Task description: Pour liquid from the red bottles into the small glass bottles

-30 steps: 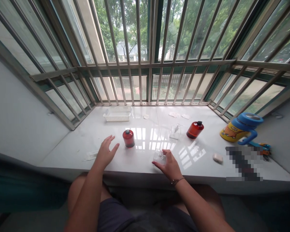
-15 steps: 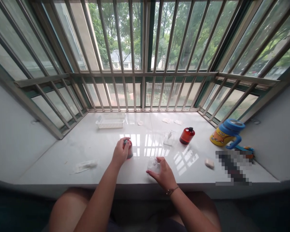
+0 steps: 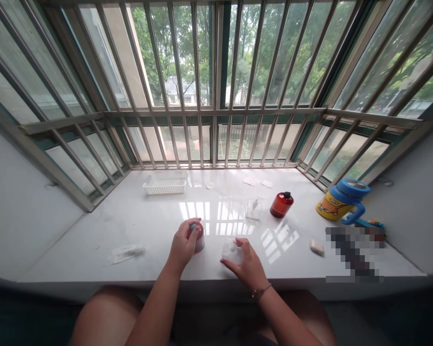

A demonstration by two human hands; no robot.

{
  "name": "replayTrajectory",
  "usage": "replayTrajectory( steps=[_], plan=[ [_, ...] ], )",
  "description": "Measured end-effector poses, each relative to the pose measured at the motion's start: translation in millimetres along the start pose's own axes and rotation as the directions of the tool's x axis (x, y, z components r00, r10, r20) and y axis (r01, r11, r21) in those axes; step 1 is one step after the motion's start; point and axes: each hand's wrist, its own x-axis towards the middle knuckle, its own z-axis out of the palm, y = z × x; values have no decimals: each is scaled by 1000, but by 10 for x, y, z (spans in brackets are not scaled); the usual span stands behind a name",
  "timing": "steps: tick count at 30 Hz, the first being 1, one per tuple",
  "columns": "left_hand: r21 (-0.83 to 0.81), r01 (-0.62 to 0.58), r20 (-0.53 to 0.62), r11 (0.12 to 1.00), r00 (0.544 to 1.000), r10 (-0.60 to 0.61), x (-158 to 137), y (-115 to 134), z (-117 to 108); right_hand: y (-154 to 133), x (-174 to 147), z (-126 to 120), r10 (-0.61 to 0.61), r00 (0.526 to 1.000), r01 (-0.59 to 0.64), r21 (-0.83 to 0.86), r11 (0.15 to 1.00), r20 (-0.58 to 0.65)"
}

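Note:
My left hand (image 3: 184, 240) is closed around the top of a red see-through bottle (image 3: 201, 241), near its dark cap. The bottle stands upright at the middle of the white ledge, partly hidden by the fingers. To its right, my right hand (image 3: 247, 262) grips a small clear square bottle (image 3: 230, 251) between thumb and fingers, close to the front edge. Its neck faces up and looks uncapped. Farther back is a second clear square bottle (image 3: 253, 209) with a narrow top. Beside that one, a second red bottle (image 3: 282, 205) with a black cap stands.
A white mesh basket (image 3: 165, 184) sits at the back left. Clear plastic packaging (image 3: 128, 252) lies on the left. On the right are a small pale block (image 3: 316, 247), a yellow and blue mug (image 3: 341, 199) and a blurred dark patch. Metal bars (image 3: 216, 113) line the window.
My left hand has brought the red bottle nearer to me and a little right, closer to the clear bottle. My right hand keeps its grip almost in place.

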Motion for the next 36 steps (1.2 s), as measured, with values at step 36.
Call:
replayTrajectory(
  steps=[36],
  plan=[
    [-221, 58, 15, 974, 998, -56, -43, -147, 34, 48, -28, 6, 29, 999, -29, -8, 1000, 33]
  ],
)
